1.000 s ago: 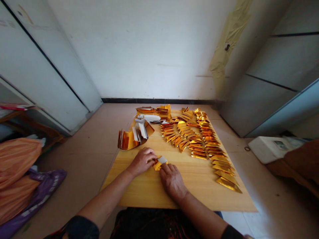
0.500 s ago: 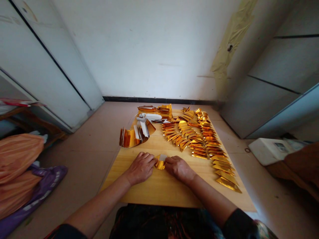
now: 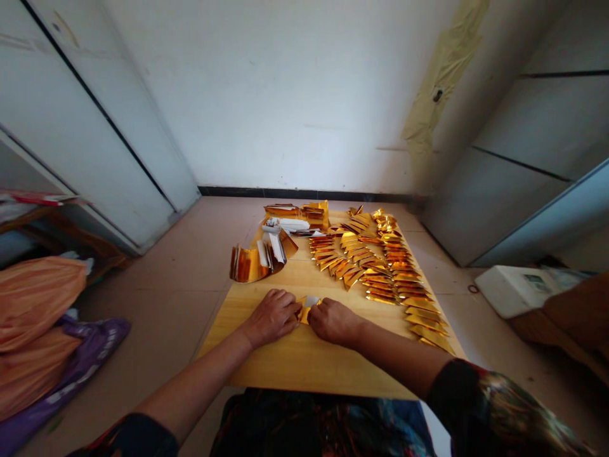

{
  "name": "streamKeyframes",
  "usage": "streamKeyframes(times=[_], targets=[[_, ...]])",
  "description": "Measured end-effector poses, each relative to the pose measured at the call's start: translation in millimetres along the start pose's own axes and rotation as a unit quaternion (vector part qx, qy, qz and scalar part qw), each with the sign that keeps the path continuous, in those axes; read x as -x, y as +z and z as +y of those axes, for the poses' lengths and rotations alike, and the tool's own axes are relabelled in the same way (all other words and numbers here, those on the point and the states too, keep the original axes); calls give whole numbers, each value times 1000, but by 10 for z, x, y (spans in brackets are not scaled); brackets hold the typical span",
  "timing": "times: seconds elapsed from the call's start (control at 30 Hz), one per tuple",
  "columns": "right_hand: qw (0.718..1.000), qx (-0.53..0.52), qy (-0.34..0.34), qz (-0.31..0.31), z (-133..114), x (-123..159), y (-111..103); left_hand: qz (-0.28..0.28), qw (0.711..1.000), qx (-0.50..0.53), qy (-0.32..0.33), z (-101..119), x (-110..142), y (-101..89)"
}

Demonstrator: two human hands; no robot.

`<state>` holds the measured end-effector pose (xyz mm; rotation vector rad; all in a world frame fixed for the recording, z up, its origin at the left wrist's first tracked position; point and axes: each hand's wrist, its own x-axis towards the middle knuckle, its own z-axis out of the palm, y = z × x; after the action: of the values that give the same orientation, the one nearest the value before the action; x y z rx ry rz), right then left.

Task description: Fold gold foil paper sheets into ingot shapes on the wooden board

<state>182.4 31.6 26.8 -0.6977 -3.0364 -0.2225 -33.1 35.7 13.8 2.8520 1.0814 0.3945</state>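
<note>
A small sheet of gold foil paper [image 3: 307, 307] with a white back lies on the wooden board [image 3: 285, 362], pinched between both hands. My left hand [image 3: 273, 315] presses on its left side with fingers curled. My right hand [image 3: 333, 320] grips its right side, fingers bent. Rows of folded gold paper pieces [image 3: 380, 266] cover the right half of the board. A curled stack of unfolded gold sheets [image 3: 257, 259] stands at the board's far left.
More gold and white paper bundles [image 3: 295, 219] lie at the board's far end. Orange and purple bags [image 3: 42, 330] sit on the floor to the left. A white device [image 3: 518, 287] rests on the floor to the right. White walls and cabinets surround the area.
My right hand has moved up and left from the near side of the gold sheet to its right edge, and the sheet looks more folded and smaller.
</note>
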Motion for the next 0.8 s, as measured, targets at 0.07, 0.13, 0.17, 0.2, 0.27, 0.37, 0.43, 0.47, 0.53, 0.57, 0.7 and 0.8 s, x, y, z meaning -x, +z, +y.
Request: streamKeyframes(times=[0.07,0.13,0.17,0.2,0.27,0.37,0.43,0.47,0.53,0.57,0.7,0.8], targets=[[998,-1,-14,53,3,54,76,10,1000,9,0,-7,-3,8],[996,5,-13,89,1,101,137,16,1000,12,1,-21,-8,21],[995,8,-11,98,0,118,156,18,1000,12,1,-30,-11,28],[995,11,-9,102,0,129,168,21,1000,12,2,-38,-15,34],[995,8,-1,102,6,139,176,31,999,16,4,-49,-22,40],[995,-9,24,100,27,144,182,42,999,23,1,-39,-25,36],[993,-17,41,107,36,152,199,46,999,22,-4,-15,-20,38],[992,-19,49,112,34,157,211,50,999,21,-6,-2,-17,44],[990,-22,71,123,13,164,241,65,998,18,-12,23,-15,68],[988,-23,86,129,-7,166,258,72,997,19,-16,33,-16,85],[972,-51,168,154,-120,158,327,94,994,43,-26,50,-39,139],[952,-91,230,181,-189,140,381,97,994,55,-21,46,-51,151]])
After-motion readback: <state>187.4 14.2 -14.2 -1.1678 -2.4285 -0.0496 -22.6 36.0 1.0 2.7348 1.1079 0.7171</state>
